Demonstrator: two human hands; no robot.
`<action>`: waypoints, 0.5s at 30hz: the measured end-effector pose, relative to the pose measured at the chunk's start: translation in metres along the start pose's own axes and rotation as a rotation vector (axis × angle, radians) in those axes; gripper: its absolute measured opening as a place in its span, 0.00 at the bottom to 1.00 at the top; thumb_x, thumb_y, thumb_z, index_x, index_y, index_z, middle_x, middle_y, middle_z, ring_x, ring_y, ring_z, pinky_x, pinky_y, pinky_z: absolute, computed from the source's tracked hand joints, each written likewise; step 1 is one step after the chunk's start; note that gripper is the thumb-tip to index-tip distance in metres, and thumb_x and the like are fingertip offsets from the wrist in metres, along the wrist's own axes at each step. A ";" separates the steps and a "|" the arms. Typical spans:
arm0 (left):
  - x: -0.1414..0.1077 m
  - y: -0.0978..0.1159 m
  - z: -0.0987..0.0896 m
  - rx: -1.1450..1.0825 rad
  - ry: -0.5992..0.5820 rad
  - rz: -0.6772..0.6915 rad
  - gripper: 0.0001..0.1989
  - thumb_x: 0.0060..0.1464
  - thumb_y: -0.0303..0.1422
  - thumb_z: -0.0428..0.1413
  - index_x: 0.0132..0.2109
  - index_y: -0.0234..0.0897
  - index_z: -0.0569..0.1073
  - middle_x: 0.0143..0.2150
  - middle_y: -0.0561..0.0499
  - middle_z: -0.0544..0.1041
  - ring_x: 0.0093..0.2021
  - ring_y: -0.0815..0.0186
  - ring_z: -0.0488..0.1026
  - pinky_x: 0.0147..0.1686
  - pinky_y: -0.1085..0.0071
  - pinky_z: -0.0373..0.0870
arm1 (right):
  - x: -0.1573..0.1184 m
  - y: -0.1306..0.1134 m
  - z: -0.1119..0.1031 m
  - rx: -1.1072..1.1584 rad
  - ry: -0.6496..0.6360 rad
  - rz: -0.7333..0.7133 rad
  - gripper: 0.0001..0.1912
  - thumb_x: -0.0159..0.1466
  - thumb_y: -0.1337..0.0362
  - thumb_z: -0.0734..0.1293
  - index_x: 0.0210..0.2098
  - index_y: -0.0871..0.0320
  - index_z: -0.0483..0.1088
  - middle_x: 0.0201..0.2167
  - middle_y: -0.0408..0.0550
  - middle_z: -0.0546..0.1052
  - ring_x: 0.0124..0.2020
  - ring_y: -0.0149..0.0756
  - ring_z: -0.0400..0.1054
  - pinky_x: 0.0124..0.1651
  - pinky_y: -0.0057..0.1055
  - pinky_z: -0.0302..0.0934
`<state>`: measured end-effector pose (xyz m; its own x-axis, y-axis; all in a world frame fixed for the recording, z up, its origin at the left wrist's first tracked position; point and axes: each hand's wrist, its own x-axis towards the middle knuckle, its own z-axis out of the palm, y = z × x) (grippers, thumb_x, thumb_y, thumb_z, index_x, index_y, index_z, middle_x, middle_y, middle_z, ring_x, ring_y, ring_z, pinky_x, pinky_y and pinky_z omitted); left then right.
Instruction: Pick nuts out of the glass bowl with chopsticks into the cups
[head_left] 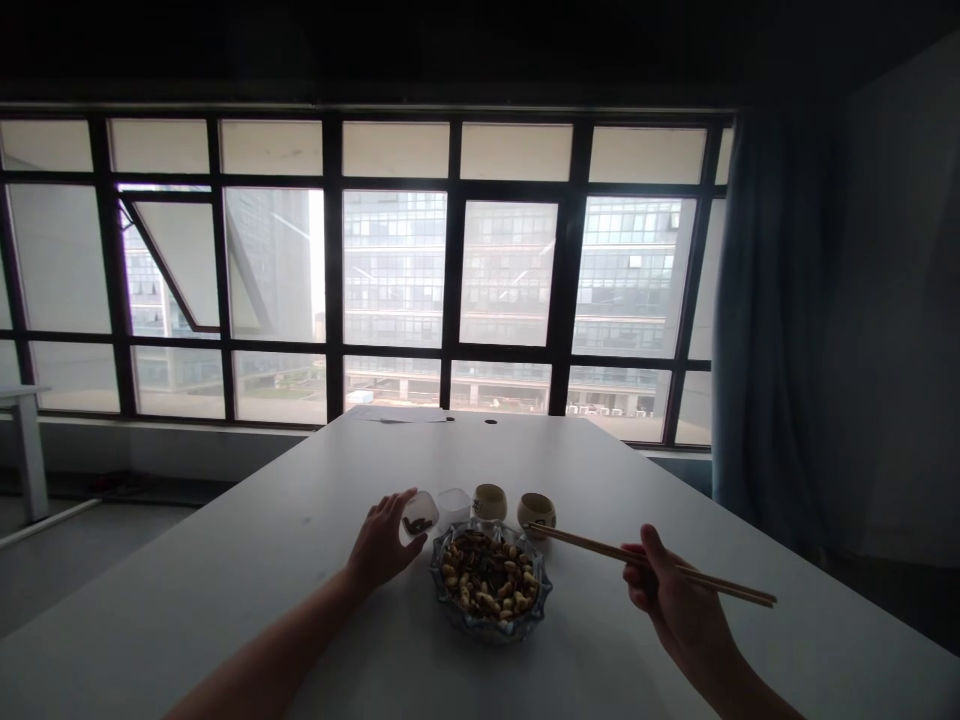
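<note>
My left hand (382, 540) holds a small clear container (420, 512) between thumb and fingers, tilted, with a few dark pieces inside. Beside it stands a second clear container (453, 506). In my right hand (675, 600) is a pair of chopsticks (600, 546), their tips together at the rim of the right beige cup (536, 511). Another beige cup (489, 502) stands to its left. Between my hands a scalloped glass bowl (491, 628) is filled with peanuts in their shells and dark pieces in the middle. Whether the chopstick tips grip anything is too small to tell.
The long white table (315, 640) reaches toward the windows. Papers (397, 413) lie at its far end near two dark round holes. A blue curtain (772, 350) hangs on the right, and part of another table (26, 440) shows at the left.
</note>
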<state>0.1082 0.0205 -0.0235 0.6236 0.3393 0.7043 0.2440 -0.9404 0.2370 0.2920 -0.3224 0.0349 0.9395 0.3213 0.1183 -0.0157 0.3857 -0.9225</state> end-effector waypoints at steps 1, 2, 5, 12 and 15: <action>0.000 0.000 -0.001 0.007 -0.001 0.005 0.30 0.50 0.34 0.58 0.61 0.39 0.64 0.56 0.41 0.74 0.55 0.50 0.71 0.55 0.51 0.68 | 0.000 -0.001 0.000 -0.004 0.002 0.003 0.31 0.41 0.40 0.79 0.24 0.63 0.75 0.14 0.45 0.71 0.15 0.29 0.63 0.14 0.23 0.60; 0.001 0.000 -0.001 0.012 0.001 0.015 0.30 0.50 0.34 0.58 0.61 0.39 0.64 0.56 0.41 0.74 0.55 0.50 0.71 0.54 0.52 0.68 | 0.000 -0.001 0.001 -0.013 0.003 0.002 0.31 0.40 0.39 0.79 0.24 0.63 0.75 0.14 0.45 0.71 0.15 0.29 0.63 0.15 0.23 0.60; 0.002 0.000 -0.004 0.019 0.006 0.064 0.30 0.48 0.30 0.57 0.60 0.41 0.66 0.56 0.42 0.74 0.55 0.51 0.71 0.54 0.54 0.68 | -0.004 -0.003 0.002 -0.086 0.010 -0.069 0.33 0.41 0.37 0.77 0.25 0.63 0.76 0.14 0.47 0.72 0.15 0.30 0.64 0.15 0.25 0.60; 0.001 0.001 -0.003 0.006 0.018 0.040 0.30 0.48 0.32 0.58 0.60 0.41 0.67 0.56 0.41 0.75 0.55 0.51 0.72 0.54 0.53 0.68 | -0.028 -0.003 0.005 -0.432 -0.130 -0.583 0.26 0.60 0.41 0.68 0.21 0.58 0.74 0.14 0.46 0.72 0.14 0.33 0.65 0.18 0.28 0.61; 0.002 -0.001 0.002 0.006 0.046 -0.065 0.28 0.50 0.38 0.58 0.60 0.40 0.68 0.55 0.41 0.76 0.54 0.51 0.73 0.54 0.53 0.69 | -0.032 -0.004 0.001 -0.607 -0.291 -0.871 0.22 0.65 0.46 0.66 0.23 0.55 0.75 0.16 0.47 0.73 0.16 0.34 0.67 0.22 0.29 0.64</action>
<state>0.1101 0.0223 -0.0240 0.5717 0.3978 0.7176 0.2872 -0.9163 0.2791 0.2615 -0.3331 0.0351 0.4295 0.3681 0.8246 0.8589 0.1155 -0.4989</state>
